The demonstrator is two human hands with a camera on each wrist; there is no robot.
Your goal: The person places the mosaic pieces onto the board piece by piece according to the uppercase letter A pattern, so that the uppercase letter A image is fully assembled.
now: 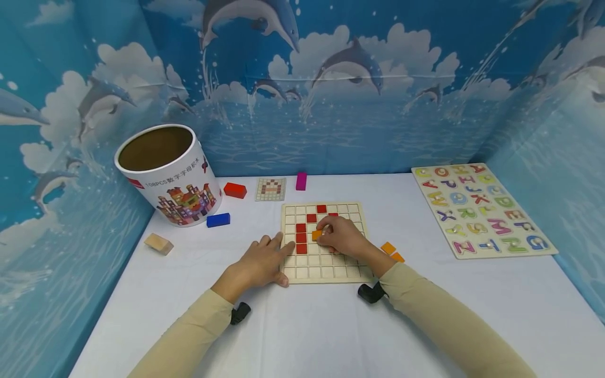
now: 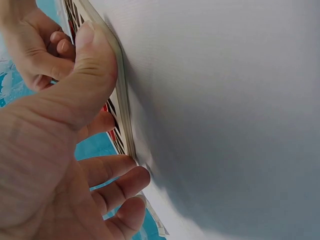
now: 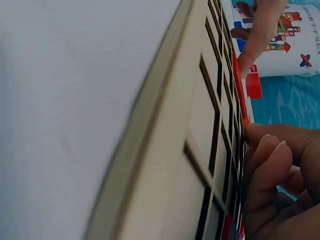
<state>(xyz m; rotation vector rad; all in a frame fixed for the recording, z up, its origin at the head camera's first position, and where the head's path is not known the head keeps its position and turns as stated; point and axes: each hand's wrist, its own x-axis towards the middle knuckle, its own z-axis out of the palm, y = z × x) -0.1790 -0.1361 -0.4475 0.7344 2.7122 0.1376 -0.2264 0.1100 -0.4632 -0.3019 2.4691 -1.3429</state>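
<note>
A wooden grid board [image 1: 326,265] lies flat on the white table, with several red square tiles [image 1: 301,237] set in its cells. My right hand [image 1: 341,236] pinches a small orange tile [image 1: 316,234] over the middle of the board, beside the red column. My left hand [image 1: 262,261] rests on the board's left edge with fingers laid fairly straight; its thumb [image 2: 87,65] presses the rim [image 2: 125,107] in the left wrist view. In the right wrist view my fingertips [image 3: 267,155] hold the orange tile [image 3: 245,122] against the board [image 3: 200,150].
A round cardboard tub [image 1: 167,173] stands open at the back left. Loose blocks lie near it: red [image 1: 235,190], blue [image 1: 218,220], wooden [image 1: 158,243], magenta [image 1: 301,181]. A pattern card [image 1: 271,189] lies behind the board. Two orange tiles [image 1: 392,251] sit right of it. An alphabet puzzle [image 1: 479,209] is at the right.
</note>
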